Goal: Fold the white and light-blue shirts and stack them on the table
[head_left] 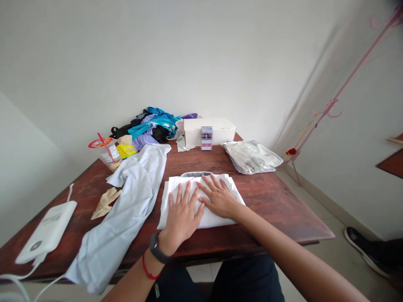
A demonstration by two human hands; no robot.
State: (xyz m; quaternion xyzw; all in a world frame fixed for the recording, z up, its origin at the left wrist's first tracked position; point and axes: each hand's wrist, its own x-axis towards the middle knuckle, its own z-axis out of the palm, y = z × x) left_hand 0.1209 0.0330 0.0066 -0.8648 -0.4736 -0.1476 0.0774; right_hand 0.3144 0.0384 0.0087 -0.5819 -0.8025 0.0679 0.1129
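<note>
A folded white shirt (217, 219) lies near the front edge of the dark wooden table, its grey-lined collar (197, 173) at the far side. My left hand (183, 212) rests flat on its left half, fingers spread. On the right half lies my right hand (218, 196), also flat with fingers apart, its thumb close to the left hand. Left of the folded shirt, a loose pale blue garment (126, 214) stretches across the table and hangs over the front edge. To the far right sits a folded patterned white cloth (253, 156).
On the table (283, 205) stand a white box (192, 133), a small card (207, 138), a plastic cup (110, 156) with a straw, and a white power bank (47, 230) with cables. Clothes (157, 126) are heaped behind. A pink rack (340, 90) stands right; a shoe (362, 247) shows below.
</note>
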